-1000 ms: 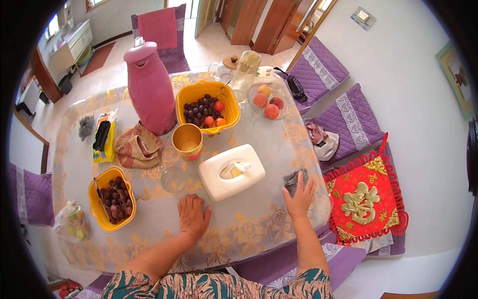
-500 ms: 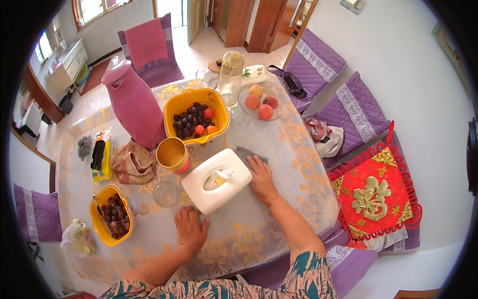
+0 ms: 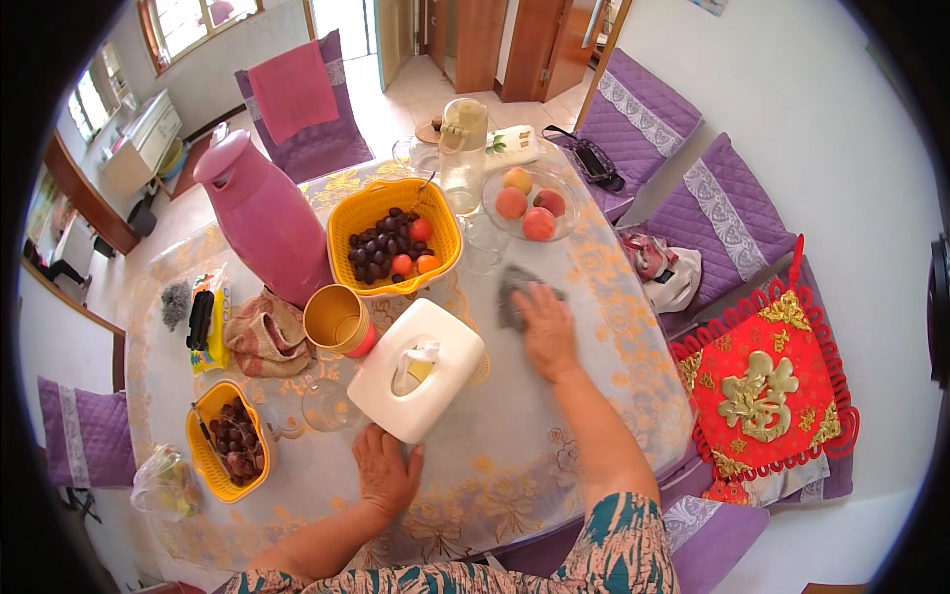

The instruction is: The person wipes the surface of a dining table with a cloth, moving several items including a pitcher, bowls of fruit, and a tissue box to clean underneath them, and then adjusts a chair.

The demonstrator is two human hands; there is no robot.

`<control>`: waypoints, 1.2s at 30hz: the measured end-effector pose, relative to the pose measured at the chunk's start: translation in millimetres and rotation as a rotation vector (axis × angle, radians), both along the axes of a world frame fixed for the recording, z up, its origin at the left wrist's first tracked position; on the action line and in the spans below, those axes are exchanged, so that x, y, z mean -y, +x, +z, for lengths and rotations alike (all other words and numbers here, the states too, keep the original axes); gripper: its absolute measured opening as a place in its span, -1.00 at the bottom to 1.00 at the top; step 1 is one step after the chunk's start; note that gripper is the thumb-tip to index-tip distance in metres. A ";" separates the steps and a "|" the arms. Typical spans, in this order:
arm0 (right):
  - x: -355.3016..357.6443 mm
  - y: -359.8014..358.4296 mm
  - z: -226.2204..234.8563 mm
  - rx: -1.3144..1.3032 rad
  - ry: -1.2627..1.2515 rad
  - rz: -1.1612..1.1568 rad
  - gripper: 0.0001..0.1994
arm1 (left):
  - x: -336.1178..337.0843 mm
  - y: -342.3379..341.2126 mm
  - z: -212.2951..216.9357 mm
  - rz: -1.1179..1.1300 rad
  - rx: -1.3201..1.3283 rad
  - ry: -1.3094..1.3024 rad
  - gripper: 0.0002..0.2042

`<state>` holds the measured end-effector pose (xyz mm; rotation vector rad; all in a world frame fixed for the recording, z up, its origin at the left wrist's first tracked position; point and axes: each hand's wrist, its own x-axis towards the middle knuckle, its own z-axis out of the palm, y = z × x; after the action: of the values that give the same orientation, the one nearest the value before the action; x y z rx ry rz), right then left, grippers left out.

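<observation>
My right hand lies with its fingers stretched out over a grey cloth, pressing it flat on the patterned tablecloth right of the tissue box. Part of the cloth is hidden under the fingers. My left hand rests palm down with its thumb apart, its fingertips at the near corner of the white tissue box. A tissue pokes out of the box's oval opening. Just beyond the box stand stacked yellow-brown cups. Clear glass cups sit to its left.
A tall pink thermos jug stands far left, beside a yellow basket of grapes and round fruit. Farther right are a glass pitcher and a plate of peaches. A smaller grape basket is near left. Purple-covered chairs line the right.
My right hand and the grey cloth have moved right and away from the tissue box. The box has turned and shifted slightly left. My left hand stays beside it.
</observation>
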<state>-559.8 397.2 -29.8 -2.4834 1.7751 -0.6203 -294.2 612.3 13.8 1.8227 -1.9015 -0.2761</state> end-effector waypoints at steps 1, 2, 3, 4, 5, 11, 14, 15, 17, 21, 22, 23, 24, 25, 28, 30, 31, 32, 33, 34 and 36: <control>3.0 -17.7 -1.5 -0.029 -0.004 -0.084 -0.46 | 0.3 -0.3 -0.2 -0.006 0.005 -0.008 -0.56; 5.2 -30.0 -2.4 -0.009 -0.011 -0.191 -0.46 | -0.2 -0.1 -0.7 -0.010 0.011 -0.015 -0.56; 7.2 -40.6 -3.8 0.012 -0.018 -0.298 -0.46 | -0.7 0.2 -0.9 -0.013 0.018 -0.022 -0.56; 8.4 -44.9 0.0 0.027 -0.026 -0.407 -0.46 | 0.2 -1.0 -0.4 -0.006 0.005 -0.007 -0.56; 9.0 -40.2 -0.7 -0.016 -0.011 -0.416 -0.45 | 0.9 -2.2 1.3 0.001 -0.007 0.008 -0.56; 6.9 25.4 -2.1 0.043 -0.035 -0.137 -0.46 | 0.8 -1.4 0.0 -0.011 0.017 0.036 -0.54; 29.3 16.1 -2.0 0.007 -0.039 -0.112 -0.49 | 1.7 -2.0 -1.4 -0.010 0.022 0.038 -0.51; 38.5 7.1 -5.0 -0.005 -0.041 -0.159 -0.49 | 1.9 -2.8 -1.4 -0.007 0.022 0.042 -0.50; 59.8 -9.8 -7.8 -0.009 -0.050 -0.241 -0.51 | 0.1 -0.9 1.6 -0.011 0.011 0.059 -0.47; 74.9 -60.2 -1.4 -0.094 0.057 -0.444 -0.48 | 0.7 -1.1 1.2 -0.009 0.003 0.092 -0.44; 73.5 -74.5 1.6 -0.104 0.063 -0.472 -0.48 | 0.7 -0.9 -0.2 -0.009 0.022 0.065 -0.44; 68.1 -83.6 2.0 -0.119 0.076 -0.498 -0.48 | -1.2 -0.7 -1.9 -0.006 0.039 0.045 -0.43; 61.3 -87.4 0.4 -0.094 0.075 -0.501 -0.48 | -2.8 0.4 -3.4 -0.006 0.055 0.025 -0.43; 54.9 -92.3 2.2 -0.078 0.068 -0.505 -0.48 | -3.2 0.9 -5.6 -0.010 0.058 0.025 -0.43; 27.0 -108.4 5.8 -0.075 0.102 -0.547 -0.48 | -2.9 2.4 -6.4 -0.024 0.038 0.047 -0.42; 1.7 -122.8 10.0 -0.098 0.120 -0.585 -0.46 | -1.1 0.7 -0.8 -0.028 -0.013 0.087 -0.41; -13.4 -129.5 11.1 -0.102 0.126 -0.606 -0.46 | -0.5 1.2 1.1 -0.026 0.002 0.058 -0.43; -31.4 -137.1 10.6 -0.109 0.135 -0.627 -0.45 | -0.4 1.3 0.7 -0.023 0.013 0.031 -0.44; -51.4 -144.6 9.7 -0.116 0.144 -0.649 -0.45 | -0.2 1.6 0.3 -0.021 0.025 0.005 -0.46; -74.1 -152.4 8.9 -0.087 0.134 -0.678 -0.44 | -0.7 2.0 -0.6 -0.010 0.022 -0.013 -0.48; -128.5 -171.0 7.6 -0.093 0.131 -0.750 -0.43 | -0.4 0.4 -5.6 -0.006 -0.002 -0.040 -0.51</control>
<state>-730.8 525.7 -22.2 -1.7327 2.6789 -0.3759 -293.7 612.7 8.2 1.7900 -1.8983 -0.2395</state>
